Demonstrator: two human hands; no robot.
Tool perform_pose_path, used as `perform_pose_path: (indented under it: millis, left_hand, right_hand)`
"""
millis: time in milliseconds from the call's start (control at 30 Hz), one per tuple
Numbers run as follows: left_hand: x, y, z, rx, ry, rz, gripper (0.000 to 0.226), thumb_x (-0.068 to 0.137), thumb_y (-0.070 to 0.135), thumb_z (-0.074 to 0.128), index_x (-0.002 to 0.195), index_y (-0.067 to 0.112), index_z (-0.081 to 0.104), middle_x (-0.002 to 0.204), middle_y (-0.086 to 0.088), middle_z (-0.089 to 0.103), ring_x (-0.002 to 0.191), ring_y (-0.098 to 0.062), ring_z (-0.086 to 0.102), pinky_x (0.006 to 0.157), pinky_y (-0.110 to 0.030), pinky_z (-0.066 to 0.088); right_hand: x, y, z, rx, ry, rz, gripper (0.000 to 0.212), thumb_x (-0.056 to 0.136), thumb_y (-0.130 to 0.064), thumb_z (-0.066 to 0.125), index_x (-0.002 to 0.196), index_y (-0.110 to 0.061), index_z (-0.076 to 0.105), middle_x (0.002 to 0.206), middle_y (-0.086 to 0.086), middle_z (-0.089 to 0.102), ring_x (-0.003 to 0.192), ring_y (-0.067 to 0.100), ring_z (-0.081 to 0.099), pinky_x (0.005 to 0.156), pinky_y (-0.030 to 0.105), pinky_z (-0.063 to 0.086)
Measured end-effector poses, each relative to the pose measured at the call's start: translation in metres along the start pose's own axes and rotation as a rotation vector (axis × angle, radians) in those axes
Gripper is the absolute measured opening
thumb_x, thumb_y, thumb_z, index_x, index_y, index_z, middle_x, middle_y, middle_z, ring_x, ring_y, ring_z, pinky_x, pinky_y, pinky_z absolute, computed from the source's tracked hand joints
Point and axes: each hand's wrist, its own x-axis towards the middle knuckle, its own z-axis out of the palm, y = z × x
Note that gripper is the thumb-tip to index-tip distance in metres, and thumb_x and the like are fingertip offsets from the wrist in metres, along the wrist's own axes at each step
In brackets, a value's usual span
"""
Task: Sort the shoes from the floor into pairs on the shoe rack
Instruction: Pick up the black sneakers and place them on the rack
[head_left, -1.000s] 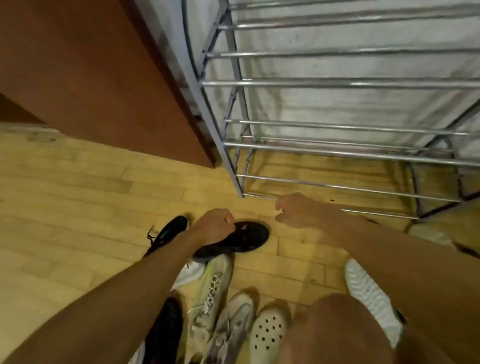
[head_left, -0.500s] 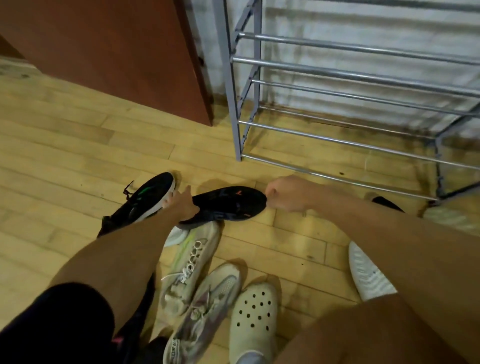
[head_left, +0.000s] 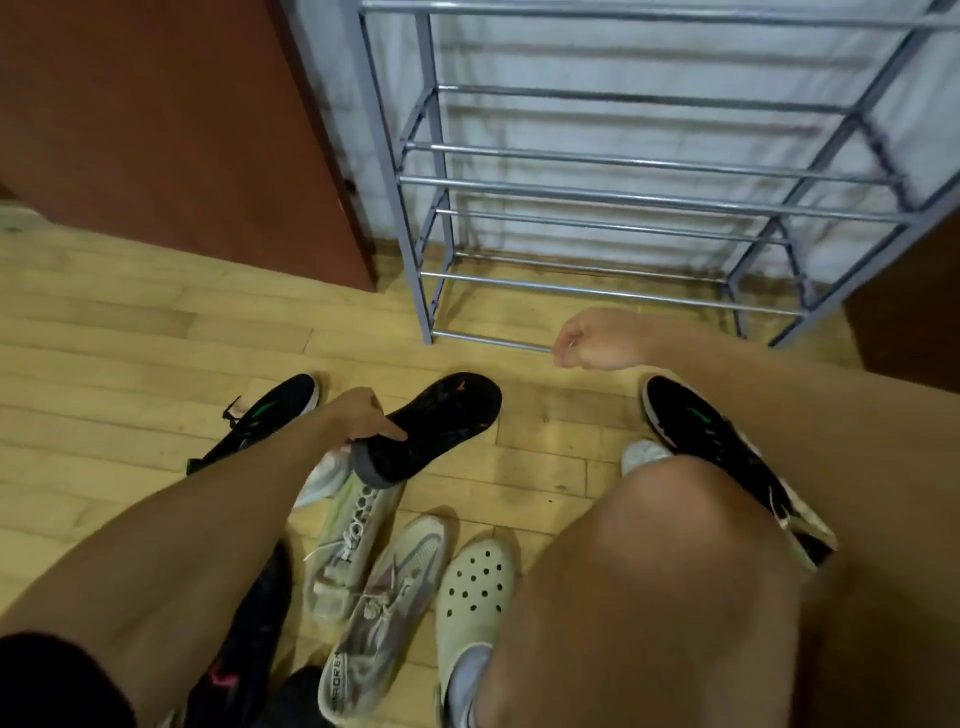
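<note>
Black shoe, sole up, is gripped at its heel by my left hand above the scattered shoes on the floor, my right hand curled on nothing near the lowest bar of the shoe rack, and with no pair racked yet I judge the sorting barely begun.

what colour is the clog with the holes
The clog is cream, an off-white dotted with dark round holes. The head view, the only one, shows it near the bottom centre.
</note>
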Motion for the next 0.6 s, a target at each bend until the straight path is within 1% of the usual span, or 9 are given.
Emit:
perform_pose_path:
  millis: [133, 167, 233, 267, 333, 400, 467, 500, 600]
  left_hand:
    - [-0.056, 0.051, -0.012, -0.253, 0.062, 0.130, 0.033, 0.070, 0.030, 0.082, 0.079, 0.007, 0.060, 0.077, -0.004, 0.059, 0.069, -0.018, 0.052, 0.052, -0.027, 0.038]
    - [-0.072, 0.068, -0.013, -0.305, 0.071, 0.167, 0.035, 0.069, 0.029, 0.083, 0.084, 0.005, 0.063, 0.082, -0.003, 0.063, 0.074, -0.017, 0.056, 0.054, -0.028, 0.043]
    - [-0.103, 0.106, -0.015, -0.393, 0.069, 0.254, 0.040, 0.069, 0.028, 0.083, 0.095, 0.004, 0.064, 0.096, -0.005, 0.068, 0.082, -0.016, 0.061, 0.059, -0.030, 0.050]
    - [-0.119, 0.124, -0.015, -0.436, 0.062, 0.309, 0.040, 0.070, 0.026, 0.083, 0.096, 0.005, 0.062, 0.100, -0.008, 0.069, 0.082, -0.016, 0.063, 0.057, -0.029, 0.052]
    - [-0.153, 0.162, -0.015, -0.509, 0.030, 0.415, 0.041, 0.073, 0.023, 0.081, 0.102, 0.004, 0.060, 0.106, -0.012, 0.069, 0.080, -0.017, 0.065, 0.050, -0.025, 0.052]
    - [-0.185, 0.195, -0.010, -0.523, -0.017, 0.499, 0.049, 0.074, 0.026, 0.079, 0.112, 0.000, 0.062, 0.109, -0.012, 0.070, 0.087, -0.021, 0.066, 0.059, -0.027, 0.054]
    - [-0.214, 0.222, 0.000, -0.464, -0.067, 0.579, 0.048, 0.075, 0.032, 0.077, 0.112, 0.003, 0.066, 0.109, -0.010, 0.071, 0.097, -0.024, 0.066, 0.078, -0.034, 0.053]
    - [-0.225, 0.233, 0.007, -0.434, -0.083, 0.617, 0.047, 0.076, 0.034, 0.076, 0.111, 0.004, 0.068, 0.108, -0.009, 0.072, 0.099, -0.024, 0.065, 0.083, -0.035, 0.052]
    - [-0.253, 0.255, 0.036, -0.297, -0.140, 0.687, 0.041, 0.082, 0.040, 0.068, 0.110, 0.010, 0.068, 0.108, -0.006, 0.070, 0.092, -0.022, 0.060, 0.072, -0.027, 0.049]
  right_hand:
    - [-0.056, 0.004, -0.014, -0.009, 0.082, 0.030, 0.025, 0.091, -0.027, 0.058, 0.109, -0.013, 0.068, 0.117, 0.003, 0.064, 0.109, 0.019, 0.056, 0.094, 0.030, 0.044]
    - [-0.071, 0.005, -0.017, -0.009, 0.099, 0.032, 0.026, 0.092, -0.027, 0.056, 0.108, -0.012, 0.068, 0.111, 0.002, 0.064, 0.107, 0.019, 0.056, 0.092, 0.026, 0.045]
    - [-0.099, 0.005, -0.023, 0.008, 0.138, 0.036, 0.023, 0.095, -0.027, 0.051, 0.102, -0.012, 0.067, 0.095, 0.000, 0.060, 0.094, 0.019, 0.054, 0.074, 0.015, 0.043]
    - [-0.113, 0.006, -0.026, 0.069, 0.163, 0.055, 0.023, 0.096, -0.032, 0.049, 0.100, -0.015, 0.064, 0.093, 0.000, 0.060, 0.090, 0.020, 0.054, 0.070, 0.017, 0.044]
    - [-0.141, 0.010, -0.031, 0.319, 0.197, 0.109, 0.040, 0.095, -0.050, 0.045, 0.118, -0.019, 0.056, 0.104, 0.002, 0.063, 0.091, 0.020, 0.061, 0.077, 0.027, 0.049]
    - [-0.166, 0.015, -0.037, 0.634, 0.244, 0.077, 0.055, 0.091, -0.058, 0.044, 0.129, -0.018, 0.052, 0.112, 0.006, 0.066, 0.092, 0.020, 0.065, 0.082, 0.032, 0.054]
    - [-0.192, 0.019, -0.040, 0.915, 0.363, -0.010, 0.049, 0.091, -0.053, 0.051, 0.121, -0.016, 0.060, 0.112, 0.011, 0.069, 0.092, 0.024, 0.068, 0.084, 0.036, 0.056]
    - [-0.205, 0.022, -0.040, 1.017, 0.436, -0.036, 0.040, 0.090, -0.047, 0.057, 0.113, -0.015, 0.064, 0.109, 0.012, 0.070, 0.091, 0.026, 0.068, 0.083, 0.036, 0.057]
    - [-0.246, 0.039, -0.033, 1.118, 0.620, -0.070, 0.013, 0.089, -0.022, 0.065, 0.098, -0.014, 0.068, 0.093, 0.007, 0.073, 0.077, 0.023, 0.067, 0.063, 0.028, 0.057]
